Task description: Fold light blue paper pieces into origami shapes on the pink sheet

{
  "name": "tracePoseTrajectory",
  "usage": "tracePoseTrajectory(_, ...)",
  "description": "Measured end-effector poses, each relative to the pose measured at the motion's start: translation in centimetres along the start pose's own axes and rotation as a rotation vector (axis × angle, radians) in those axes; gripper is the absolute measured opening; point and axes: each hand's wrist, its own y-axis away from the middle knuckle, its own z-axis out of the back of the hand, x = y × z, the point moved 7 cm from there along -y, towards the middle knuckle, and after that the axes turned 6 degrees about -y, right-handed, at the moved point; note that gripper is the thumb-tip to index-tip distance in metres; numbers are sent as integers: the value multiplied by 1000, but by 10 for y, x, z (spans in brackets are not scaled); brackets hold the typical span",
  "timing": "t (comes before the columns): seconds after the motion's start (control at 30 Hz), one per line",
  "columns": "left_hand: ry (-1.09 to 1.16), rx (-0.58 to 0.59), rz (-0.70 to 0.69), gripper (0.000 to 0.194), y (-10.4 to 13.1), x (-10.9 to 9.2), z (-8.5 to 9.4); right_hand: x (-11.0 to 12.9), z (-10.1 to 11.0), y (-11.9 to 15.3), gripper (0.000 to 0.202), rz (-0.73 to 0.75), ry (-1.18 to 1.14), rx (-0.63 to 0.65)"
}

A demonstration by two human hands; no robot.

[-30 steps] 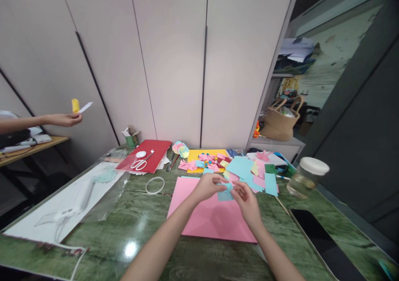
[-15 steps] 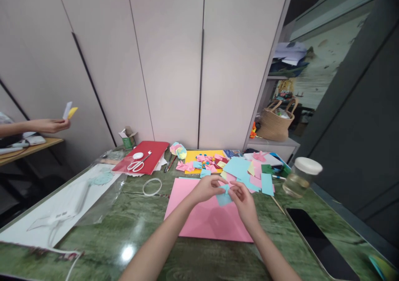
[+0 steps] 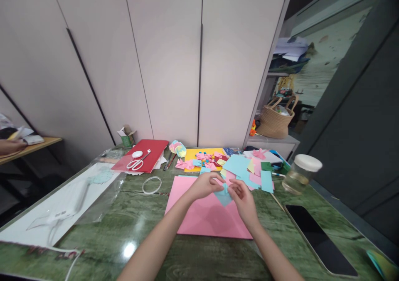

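Observation:
A small folded piece of light blue paper is held up over the large pink sheet. My left hand pinches its upper left edge between thumb and fingers. On the other side, my right hand grips its upper right part. The two hands are close together with the paper between them. Behind them lie light blue sheets, small pink folded papers and a yellow sheet.
White scissors rest on a red folder. A white ring lies left of the pink sheet. To the right are a lidded jar and a phone. Another person's hand shows at far left.
The other person's hand has moved down and left, towards the frame's edge. My hands keep hold of the blue paper in nearly the same place. The view has shifted slightly.

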Motion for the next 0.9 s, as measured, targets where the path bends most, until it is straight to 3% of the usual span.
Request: tracePoseTrajectory(0.9, 118, 26, -28, 28, 0, -8, -7, 4, 0, 2, 22, -6, -4, -18)
